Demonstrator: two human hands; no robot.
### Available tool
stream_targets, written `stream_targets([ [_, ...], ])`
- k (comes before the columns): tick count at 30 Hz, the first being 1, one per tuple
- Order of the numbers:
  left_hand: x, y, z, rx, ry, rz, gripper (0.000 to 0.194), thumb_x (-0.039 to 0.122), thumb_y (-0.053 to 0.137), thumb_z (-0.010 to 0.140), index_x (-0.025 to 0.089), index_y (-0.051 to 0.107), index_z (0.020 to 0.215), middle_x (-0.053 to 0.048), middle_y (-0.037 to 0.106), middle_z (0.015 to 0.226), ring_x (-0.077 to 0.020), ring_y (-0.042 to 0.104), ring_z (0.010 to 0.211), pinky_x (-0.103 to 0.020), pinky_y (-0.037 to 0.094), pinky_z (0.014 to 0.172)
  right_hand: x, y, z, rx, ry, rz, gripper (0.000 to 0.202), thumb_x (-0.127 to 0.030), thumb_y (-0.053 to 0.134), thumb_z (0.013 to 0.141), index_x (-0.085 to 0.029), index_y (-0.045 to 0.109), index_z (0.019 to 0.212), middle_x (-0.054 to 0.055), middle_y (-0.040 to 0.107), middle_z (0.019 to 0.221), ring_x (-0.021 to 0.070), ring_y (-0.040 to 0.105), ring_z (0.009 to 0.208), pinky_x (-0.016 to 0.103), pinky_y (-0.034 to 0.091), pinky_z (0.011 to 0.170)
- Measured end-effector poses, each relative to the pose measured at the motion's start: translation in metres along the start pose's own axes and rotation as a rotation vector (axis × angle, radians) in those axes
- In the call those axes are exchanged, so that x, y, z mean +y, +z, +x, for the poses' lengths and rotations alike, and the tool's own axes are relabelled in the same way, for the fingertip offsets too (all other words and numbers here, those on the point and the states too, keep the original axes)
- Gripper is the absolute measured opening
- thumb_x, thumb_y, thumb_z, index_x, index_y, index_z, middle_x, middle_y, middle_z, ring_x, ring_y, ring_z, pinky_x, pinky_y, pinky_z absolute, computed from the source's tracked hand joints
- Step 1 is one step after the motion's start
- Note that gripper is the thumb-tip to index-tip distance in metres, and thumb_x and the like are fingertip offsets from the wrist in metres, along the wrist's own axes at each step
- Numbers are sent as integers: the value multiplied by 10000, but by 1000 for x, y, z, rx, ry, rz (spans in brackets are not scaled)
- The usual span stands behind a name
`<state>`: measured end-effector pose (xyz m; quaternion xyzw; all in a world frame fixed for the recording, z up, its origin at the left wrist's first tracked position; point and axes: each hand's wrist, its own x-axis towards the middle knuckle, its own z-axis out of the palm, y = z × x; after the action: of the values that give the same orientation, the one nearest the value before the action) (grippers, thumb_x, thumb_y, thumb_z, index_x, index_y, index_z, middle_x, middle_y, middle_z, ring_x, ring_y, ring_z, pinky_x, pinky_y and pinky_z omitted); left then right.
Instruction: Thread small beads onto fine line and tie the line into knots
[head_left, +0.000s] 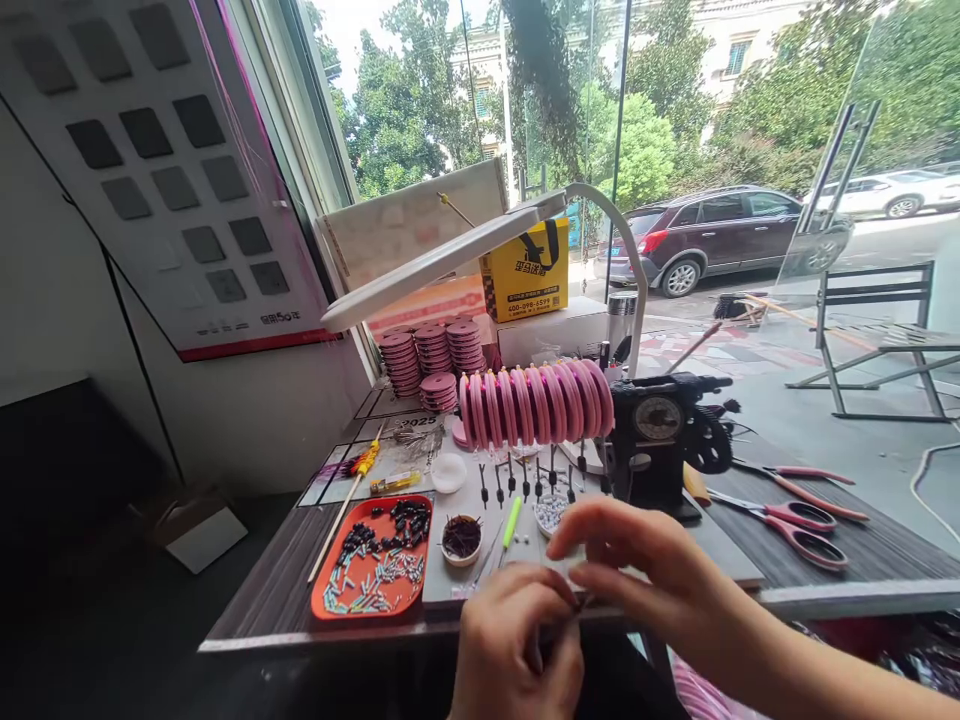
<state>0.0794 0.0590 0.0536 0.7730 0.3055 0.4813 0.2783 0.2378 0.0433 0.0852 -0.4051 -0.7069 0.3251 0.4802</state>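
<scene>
My left hand [521, 640] is closed at the table's front edge, its fingers curled round something small and dark that I cannot make out. Just to its right, my right hand [649, 560] has its thumb and index finger apart, tips close to the left fingers; nothing shows between them. Beyond the right fingertips sits a small dish of pale beads [551, 512]. A round dish of thin dark pieces [462, 540] and a bright green-handled tool [512, 522] lie beyond my left hand. Black weighted ends [526, 488] hang below a row of pink spools [536, 405].
An orange tray [318, 598] holds black and metallic small parts at left. A black machine [652, 450] stands right of the spools. Scissors [806, 530] and pliers [817, 480] lie at right. A white lamp [442, 260] arches over the table; pink spool stacks [433, 350] stand behind.
</scene>
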Motion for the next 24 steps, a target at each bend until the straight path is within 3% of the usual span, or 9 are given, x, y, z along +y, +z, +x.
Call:
stream_targets([
  [2,5,-1,7,-82,-553,-458,105,146,601,595,174,605,494,-8,575,526,-84,428,412,-208,301,377,-1,-3,-8,-66,-333,-390,136,-167,474,883,-171,594,820,15,615,719,113,513,581,222,414,526],
  [4,7,0,12,-139,-922,-793,52,148,600,510,164,584,463,56,442,422,-37,274,356,-177,185,348,-2,-5,-15,-155,-619,-690,271,-98,377,910,-160,608,784,28,628,689,120,491,536,247,400,491],
  [6,6,3,14,-154,-1082,-966,37,124,594,458,156,582,472,86,375,376,-26,224,359,-162,149,360,0,-4,-19,-170,-765,-856,343,-78,316,927,-138,628,797,25,631,643,124,462,479,274,392,466],
  [9,4,5,13,-183,-1121,-1013,38,145,600,459,154,583,491,94,343,358,-27,215,357,-168,138,365,4,-1,-23,-161,-826,-893,416,-95,242,958,-114,642,846,29,642,641,129,478,475,285,422,510],
  [12,4,4,9,-169,-870,-692,43,171,616,541,147,596,511,41,459,469,-43,317,384,-193,212,380,5,4,-23,-169,-707,-726,482,-178,194,991,-153,633,793,29,632,605,132,504,518,265,430,535],
  [18,-3,5,-9,156,200,358,143,56,546,727,157,643,696,-50,609,738,-102,499,479,-231,402,446,-1,11,-1,17,114,125,257,-388,567,846,-171,582,707,-4,601,649,115,539,610,205,422,572],
  [21,-10,6,-11,241,688,626,230,-50,537,678,114,645,797,-81,690,707,-140,583,501,-245,463,483,-3,10,11,-43,284,418,302,-447,637,751,-163,551,695,-16,575,654,103,508,601,208,413,580],
  [23,-10,6,-8,206,677,474,218,-39,527,665,119,651,748,-82,701,671,-149,598,502,-243,456,463,-3,8,10,-70,271,374,268,-421,612,773,-162,550,734,-12,575,670,102,503,598,212,416,570],
  [24,-8,5,-6,172,509,304,193,-10,527,669,138,649,687,-74,695,655,-147,595,506,-237,442,451,-2,7,7,-57,222,264,211,-371,594,795,-165,557,773,-12,576,674,103,504,593,211,418,561],
])
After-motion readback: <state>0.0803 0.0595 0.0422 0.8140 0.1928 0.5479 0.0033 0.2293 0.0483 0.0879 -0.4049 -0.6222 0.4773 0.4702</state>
